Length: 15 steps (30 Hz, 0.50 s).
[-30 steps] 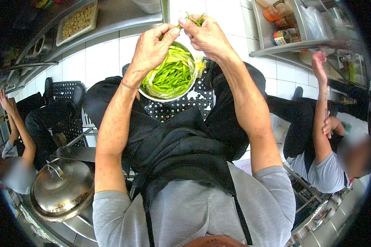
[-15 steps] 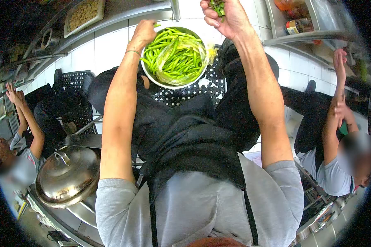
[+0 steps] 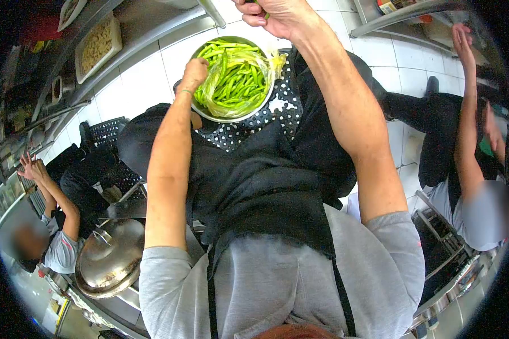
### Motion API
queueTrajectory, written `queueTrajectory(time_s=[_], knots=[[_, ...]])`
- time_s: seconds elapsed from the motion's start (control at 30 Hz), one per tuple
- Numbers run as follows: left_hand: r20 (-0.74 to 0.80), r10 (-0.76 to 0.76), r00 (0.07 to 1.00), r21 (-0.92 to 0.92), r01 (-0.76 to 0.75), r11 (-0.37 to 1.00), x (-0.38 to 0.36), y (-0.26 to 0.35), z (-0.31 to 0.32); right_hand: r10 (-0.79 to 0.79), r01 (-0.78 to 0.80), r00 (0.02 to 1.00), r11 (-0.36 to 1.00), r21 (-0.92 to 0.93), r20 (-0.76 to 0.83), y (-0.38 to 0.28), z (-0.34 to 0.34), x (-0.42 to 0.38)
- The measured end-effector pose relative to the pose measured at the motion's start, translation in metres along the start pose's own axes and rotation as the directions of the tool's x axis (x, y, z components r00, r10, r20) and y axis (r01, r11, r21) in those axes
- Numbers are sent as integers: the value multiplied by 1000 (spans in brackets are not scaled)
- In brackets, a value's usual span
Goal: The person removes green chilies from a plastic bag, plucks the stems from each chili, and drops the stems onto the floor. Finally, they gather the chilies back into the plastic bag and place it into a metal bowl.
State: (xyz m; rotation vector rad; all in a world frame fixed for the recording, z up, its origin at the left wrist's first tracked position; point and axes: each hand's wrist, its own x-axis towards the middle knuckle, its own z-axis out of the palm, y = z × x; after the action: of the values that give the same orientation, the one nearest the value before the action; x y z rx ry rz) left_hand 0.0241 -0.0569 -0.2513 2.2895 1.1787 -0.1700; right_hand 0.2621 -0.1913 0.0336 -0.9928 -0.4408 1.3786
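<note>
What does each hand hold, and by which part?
The right hand holds small green vegetable pieces; which part is hidden. For the left hand, I cannot tell.

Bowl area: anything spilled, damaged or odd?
No spill or damage visible. Slightly untidy: the bag sits in the bowl with one end flopped over the rim at picture right, and green pods lie both inside the bag and loose beside it.

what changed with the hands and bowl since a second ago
The left hand has parted from the right hand, moving left and toward the body to the left rim of the round metal bowl; its grip is hidden. The right hand is now partly cut off by the view's top edge, green pieces still in it. The bowl's slim green pods and clear plastic bag look unchanged.
</note>
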Motion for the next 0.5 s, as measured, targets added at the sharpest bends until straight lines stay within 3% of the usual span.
queueTrajectory(time_s=[0.07,0.13,0.2,0.27,0.3,0.4,0.5], knots=[[-81,22,996,83,-15,996,-10,13,20,-25,25,999,1000,3,38,-2,4,-2],[-292,-12,956,179,66,982,-18,6,59,-33,33,997,999,-6,65,-1,3,-1],[-346,-57,937,153,116,981,-11,3,72,-18,21,994,999,-24,111,-1,-4,4],[-225,-148,963,21,156,987,-15,-1,70,-29,36,994,997,-66,106,0,-5,1],[-130,-80,988,6,82,997,-17,-2,62,-38,43,995,998,-55,96,3,-7,1],[-176,-8,984,-27,3,1000,-12,-6,54,-62,64,996,997,-35,66,4,-6,3],[-99,-123,987,-410,72,909,-6,-11,51,-61,62,998,994,-90,18,4,-3,-1]])
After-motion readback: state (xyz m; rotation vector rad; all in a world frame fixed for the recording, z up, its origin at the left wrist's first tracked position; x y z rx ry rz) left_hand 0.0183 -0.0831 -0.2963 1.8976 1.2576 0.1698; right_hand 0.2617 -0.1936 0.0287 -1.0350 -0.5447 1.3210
